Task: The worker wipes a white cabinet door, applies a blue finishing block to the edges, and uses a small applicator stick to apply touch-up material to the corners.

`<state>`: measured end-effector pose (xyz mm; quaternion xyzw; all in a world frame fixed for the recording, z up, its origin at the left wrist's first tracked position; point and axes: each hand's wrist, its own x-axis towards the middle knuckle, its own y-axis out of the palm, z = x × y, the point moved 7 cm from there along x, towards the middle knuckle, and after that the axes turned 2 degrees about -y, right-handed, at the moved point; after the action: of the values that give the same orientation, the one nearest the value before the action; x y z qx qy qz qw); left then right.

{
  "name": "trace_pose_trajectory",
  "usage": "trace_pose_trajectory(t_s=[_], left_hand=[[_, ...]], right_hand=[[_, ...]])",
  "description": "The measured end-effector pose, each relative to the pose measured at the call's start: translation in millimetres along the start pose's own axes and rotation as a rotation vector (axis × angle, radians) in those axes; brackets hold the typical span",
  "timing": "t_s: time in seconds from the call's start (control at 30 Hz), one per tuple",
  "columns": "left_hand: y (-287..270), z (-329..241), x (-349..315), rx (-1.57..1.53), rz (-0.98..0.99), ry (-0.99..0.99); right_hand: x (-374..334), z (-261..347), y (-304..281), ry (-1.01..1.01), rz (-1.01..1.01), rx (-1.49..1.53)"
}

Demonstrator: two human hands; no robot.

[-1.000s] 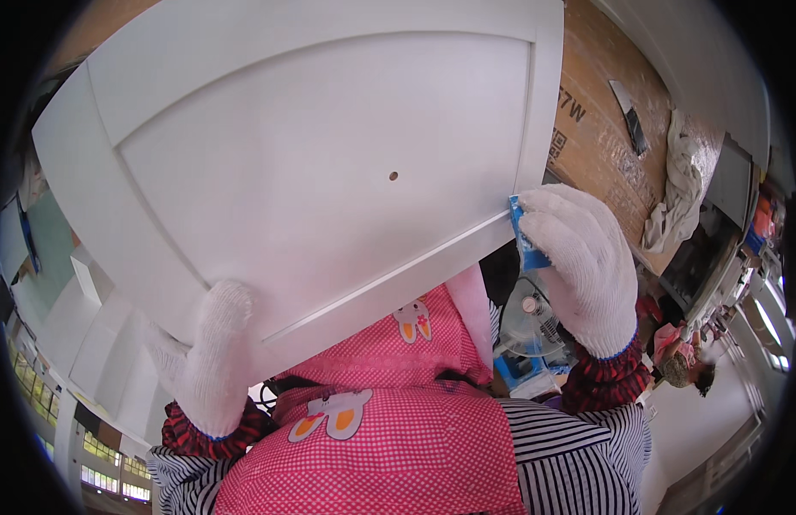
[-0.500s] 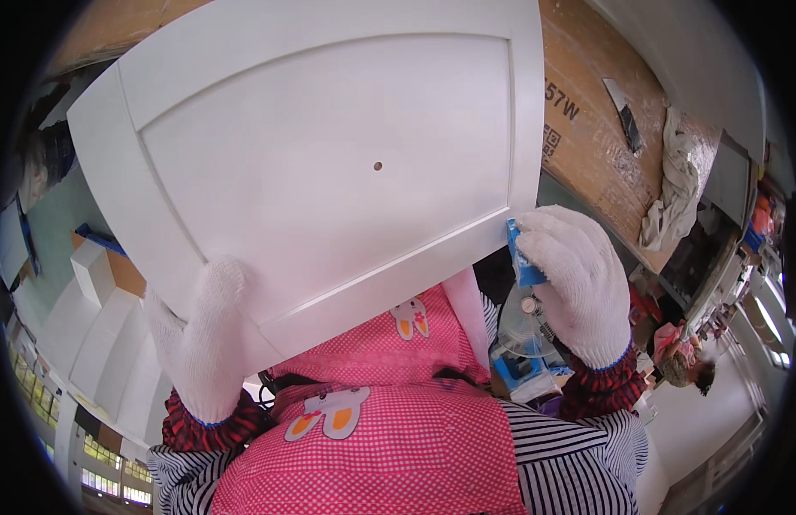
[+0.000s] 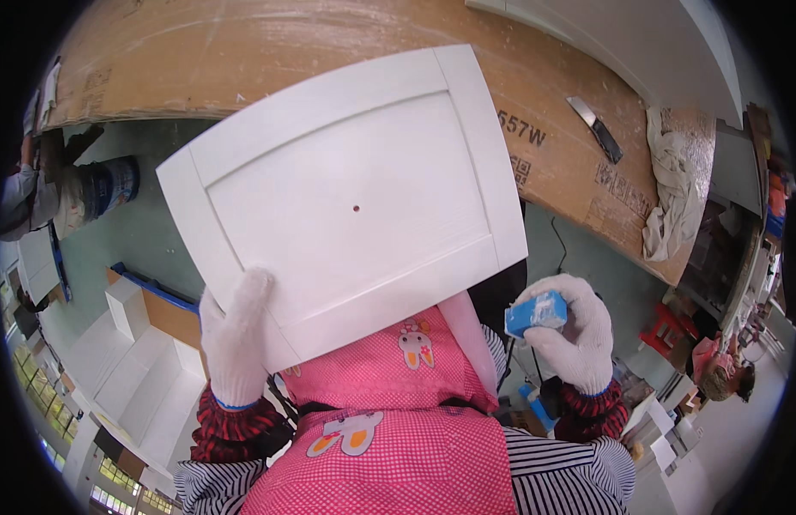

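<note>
Gripping hands (image 3: pixel 236 336) partly hide panel (image 3: pixel 346 184), blue block (image 3: pixel 535 316).

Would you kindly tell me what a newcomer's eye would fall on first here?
Probably the large white framed panel in the centre, held near its lower left corner by the white-gloved left hand. Next, the small bright blue block in the white-gloved right hand, to the panel's lower right. Below, the pink checked apron stands out too.

Grey-green floor (image 3: pixel 157 223) around a cardboard-topped table (image 3: pixel 329 43), bright gridded windows (image 3: pixel 42 395) lower left.
</note>
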<state>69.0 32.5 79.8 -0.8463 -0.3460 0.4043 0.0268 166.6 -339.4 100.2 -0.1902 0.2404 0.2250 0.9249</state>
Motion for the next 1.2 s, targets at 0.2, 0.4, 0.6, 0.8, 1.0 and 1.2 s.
trace_pose_trajectory(t_s=[0.2,0.4,0.6,0.8,1.0,1.2], left_hand=[[0,-1,-9,-0.026,0.023,0.007],[2,-4,-23,-0.016,0.019,0.062],[-8,9,-36,-0.072,-0.038,0.144],[5,5,-55,-0.061,-0.028,0.268],[8,11,-53,-0.158,0.03,0.293],[-9,11,-41,-0.292,0.084,0.305]], right_hand=[[-5,-6,14,0.064,0.079,0.35],[-9,-10,24,-0.015,0.131,0.498],[-12,-17,38,-0.022,0.127,0.509],[-23,-20,40,-0.031,0.009,0.538],[-30,-33,42,-0.059,0.148,0.633],[-37,-42,42,-0.038,0.205,0.669]])
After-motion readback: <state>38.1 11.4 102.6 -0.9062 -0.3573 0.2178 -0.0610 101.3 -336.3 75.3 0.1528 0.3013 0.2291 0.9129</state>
